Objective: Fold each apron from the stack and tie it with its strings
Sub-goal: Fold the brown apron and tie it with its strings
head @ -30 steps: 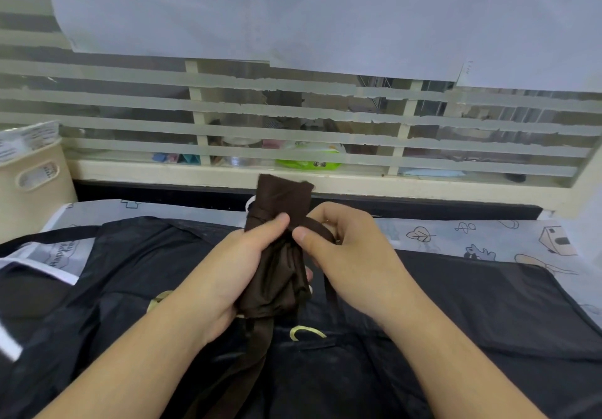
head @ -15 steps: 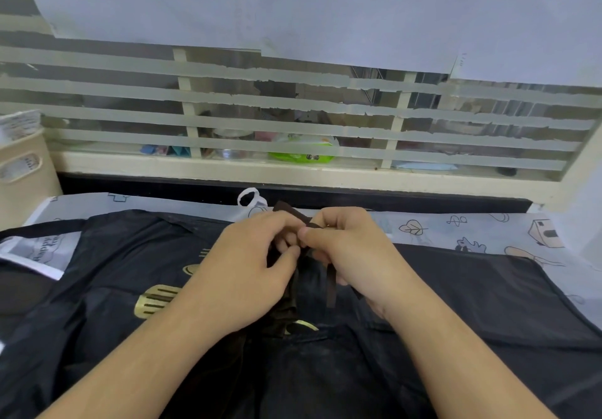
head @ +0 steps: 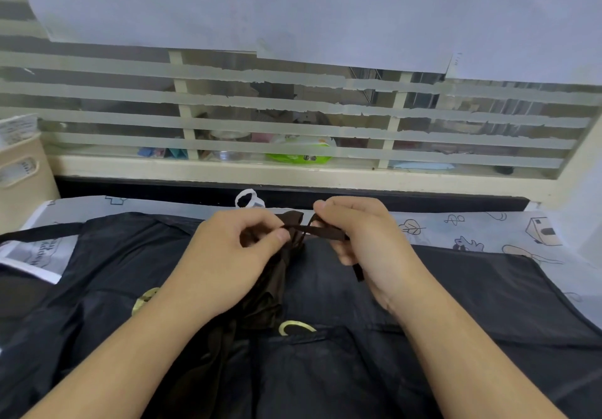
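A folded brown apron bundle (head: 272, 291) lies lengthwise under my left hand (head: 228, 262), on top of a spread black apron (head: 456, 314). My left hand grips the bundle, and its thumb and fingers pinch the brown string (head: 321, 231) at the bundle's top. My right hand (head: 368, 242) pinches the same string a little to the right, so the string runs taut between both hands. A loose string end hangs down past my right palm. The bundle's far end peeks out between my hands.
The black apron with gold print covers most of the patterned table cover (head: 488, 229). A beige basket (head: 22, 174) stands at the left edge. A white loop (head: 247, 198) lies near the back edge. Behind is a window ledge (head: 293, 177) with slats.
The brown bundle has come down from upright to lying low on the black apron. My hands have moved apart, pulling the string out between them.
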